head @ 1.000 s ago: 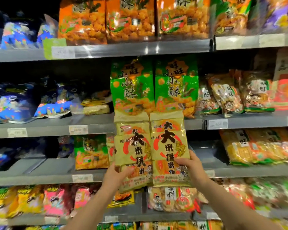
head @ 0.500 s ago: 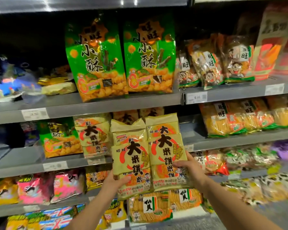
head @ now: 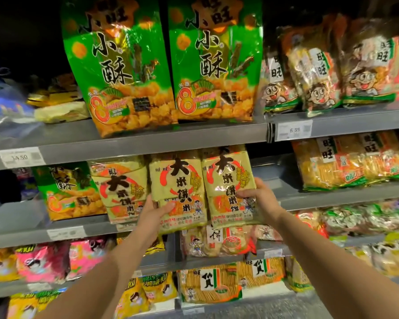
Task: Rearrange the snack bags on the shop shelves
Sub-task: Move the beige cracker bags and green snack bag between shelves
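Note:
I hold two yellow rice-cracker bags upright, side by side, at the front of the middle shelf [head: 332, 199]. My left hand [head: 156, 212] grips the lower part of the left yellow bag [head: 175, 180]. My right hand [head: 257, 196] grips the right edge of the right yellow bag [head: 226, 178]. Both bag tops reach under the shelf above. A third, matching yellow bag [head: 120, 187] stands on the shelf just left of them, next to a small green snack bag [head: 67, 192].
Two tall green bags [head: 161, 65] stand on the upper shelf [head: 148, 139], with clear cracker packs [head: 327, 72] to their right. Orange-yellow packs [head: 350, 162] fill the middle shelf's right side. Pink and yellow bags [head: 44, 261] and biscuit packs [head: 212, 284] sit on lower shelves.
Both hands have carried the two yellow bags up and forward to the middle shelf opening. The view has dropped and closed in on the shelves.

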Demonstrator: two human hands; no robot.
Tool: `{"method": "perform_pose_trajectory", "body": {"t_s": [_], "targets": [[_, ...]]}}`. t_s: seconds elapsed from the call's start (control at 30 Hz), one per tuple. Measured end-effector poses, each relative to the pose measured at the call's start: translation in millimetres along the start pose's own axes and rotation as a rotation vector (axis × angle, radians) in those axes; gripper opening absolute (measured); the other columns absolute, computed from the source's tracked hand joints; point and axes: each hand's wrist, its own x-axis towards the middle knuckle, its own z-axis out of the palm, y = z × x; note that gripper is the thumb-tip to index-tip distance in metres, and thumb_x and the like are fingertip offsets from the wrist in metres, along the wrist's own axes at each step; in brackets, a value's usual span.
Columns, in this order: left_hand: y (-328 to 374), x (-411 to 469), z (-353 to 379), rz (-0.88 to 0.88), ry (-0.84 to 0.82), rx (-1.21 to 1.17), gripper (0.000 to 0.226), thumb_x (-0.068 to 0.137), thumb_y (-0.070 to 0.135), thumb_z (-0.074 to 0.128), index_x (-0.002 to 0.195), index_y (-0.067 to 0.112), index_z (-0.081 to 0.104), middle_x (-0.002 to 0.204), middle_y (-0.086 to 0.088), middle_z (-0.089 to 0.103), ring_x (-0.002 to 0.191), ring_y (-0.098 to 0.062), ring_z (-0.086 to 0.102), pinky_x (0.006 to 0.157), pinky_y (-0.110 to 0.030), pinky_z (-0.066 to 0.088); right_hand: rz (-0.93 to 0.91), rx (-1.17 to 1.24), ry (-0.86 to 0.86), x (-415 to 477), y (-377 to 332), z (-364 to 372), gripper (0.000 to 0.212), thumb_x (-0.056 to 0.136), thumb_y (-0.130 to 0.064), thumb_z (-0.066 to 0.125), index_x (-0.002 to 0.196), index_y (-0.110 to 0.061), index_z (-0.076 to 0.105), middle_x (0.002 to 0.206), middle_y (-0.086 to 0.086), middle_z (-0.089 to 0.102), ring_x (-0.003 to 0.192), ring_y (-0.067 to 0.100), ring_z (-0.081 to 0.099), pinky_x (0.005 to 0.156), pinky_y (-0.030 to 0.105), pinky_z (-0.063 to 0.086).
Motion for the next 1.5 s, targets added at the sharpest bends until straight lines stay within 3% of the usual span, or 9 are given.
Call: {"method": "perform_pose_trajectory", "body": {"t_s": [0.2,0.3,0.53,0.73,0.9,1.1,1.23,1.37,1.5], "targets": [[10.2,28.1,9.5,0.096,0.073,0.130,0.047,0.086,0.006,0.062,0.127,0.022,0.043,0.107,0.006,0.060,0.107,-0.016,0.058,0.076,-0.025,0.048,-0.061,-0.055,-0.023,30.6,-5.3,-4.9,0.042,0.074,0.009,0.066,0.103,-0.016,0.050,0.100,0.010,0.065,0.089,0.027,0.065,0.074,0.038,0.053],[-1.8,41.8,9.2,0.099,0.133,0.152,0.039,0.085,0.005,0.063,0.117,0.021,0.046,0.112,0.000,0.061,0.109,-0.020,0.058,0.088,-0.036,0.049,-0.096,-0.112,-0.006,35.8,1.8,-4.1,0.042,0.076,0.004,0.069,0.108,-0.017,0.052,0.102,0.006,0.067,0.092,0.022,0.066,0.074,0.031,0.053],[-6.6,61.7,36.1,0.119,0.453,0.437,0.060,0.089,0.014,0.061,0.139,0.008,0.029,0.128,-0.015,0.056,0.116,-0.033,0.052,0.096,-0.044,0.041,-0.153,-0.224,0.065,40.0,13.5,-6.5,0.038,0.081,-0.008,0.069,0.115,-0.015,0.056,0.104,0.002,0.071,0.095,0.019,0.068,0.080,0.036,0.056],[6.1,79.3,47.8,0.073,0.488,0.581,0.083,0.086,0.009,0.063,0.148,0.003,0.007,0.138,-0.024,0.044,0.126,-0.038,0.044,0.104,-0.044,0.037,-0.186,-0.379,0.216,30.2,25.3,0.4,0.044,0.086,-0.015,0.064,0.125,-0.025,0.045,0.105,-0.010,0.064,0.095,0.008,0.064,0.078,0.031,0.056],[-3.8,44.0,58.0,0.296,0.487,0.608,0.092,0.085,0.015,0.065,0.150,0.014,0.000,0.156,-0.012,0.010,0.140,-0.032,0.025,0.109,-0.040,0.029,-0.174,-0.330,0.256,27.0,38.5,4.4,0.050,0.085,-0.011,0.065,0.128,-0.024,0.043,0.102,-0.009,0.064,0.094,0.012,0.064,0.074,0.033,0.057],[-30.0,18.5,61.1,0.482,0.322,0.674,0.083,0.087,0.024,0.063,0.149,0.027,0.008,0.157,-0.002,0.012,0.142,-0.023,0.021,0.111,-0.044,0.031,-0.156,-0.210,0.283,25.6,39.1,6.9,0.048,0.083,-0.006,0.066,0.120,-0.029,0.046,0.105,-0.006,0.066,0.095,0.012,0.064,0.074,0.030,0.056],[-36.7,18.6,63.0,0.389,0.155,0.723,0.080,0.087,0.034,0.062,0.149,0.027,0.012,0.155,0.000,0.021,0.142,-0.021,0.022,0.112,-0.042,0.028,-0.162,-0.148,0.278,25.0,36.6,11.2,0.045,0.084,-0.006,0.065,0.116,-0.032,0.047,0.105,-0.006,0.067,0.094,0.011,0.065,0.070,0.026,0.055],[-33.5,21.2,79.7,0.242,-0.134,0.753,0.077,0.085,0.036,0.064,0.147,0.028,0.020,0.143,0.002,0.045,0.126,-0.015,0.045,0.099,-0.035,0.042,-0.194,-0.130,0.294,31.1,33.2,18.2,0.044,0.084,-0.008,0.065,0.121,-0.027,0.049,0.105,-0.006,0.068,0.094,0.010,0.067,0.069,0.024,0.056],[-28.8,26.3,90.8,0.215,-0.126,0.695,0.081,0.084,0.035,0.065,0.149,0.029,0.017,0.141,0.005,0.047,0.124,-0.011,0.048,0.093,-0.030,0.043,-0.246,-0.141,0.306,36.7,28.4,20.1,0.043,0.085,-0.009,0.065,0.121,-0.026,0.048,0.105,-0.008,0.067,0.095,0.009,0.066,0.070,0.023,0.057]]}}
